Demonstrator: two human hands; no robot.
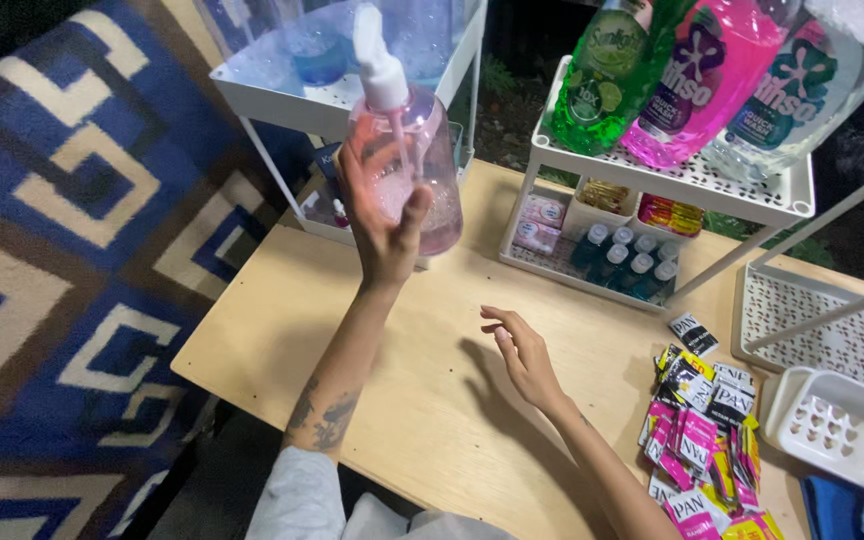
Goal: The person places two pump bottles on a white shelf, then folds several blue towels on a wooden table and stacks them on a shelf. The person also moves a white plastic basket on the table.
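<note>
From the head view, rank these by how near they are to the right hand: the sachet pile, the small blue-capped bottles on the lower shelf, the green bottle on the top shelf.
Measured from the right hand, resting open on the table:
1. Small blue-capped bottles, ahead and slightly right, on the lower shelf.
2. Sachet pile, to the right on the table; close to the bottles in rank, hard to separate.
3. Green bottle, farthest, up on the top shelf.

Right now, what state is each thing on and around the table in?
Left hand: raised, gripping the pump bottle.
Pump bottle: lifted off the table, tilted, pink liquid inside.
Right hand: open, empty, just above the table.
Sachets: loose pile on the table.
Three big bottles: lying tilted on the white rack.
Small bottles: upright, capped, lower shelf.
White basket: empty.
</note>
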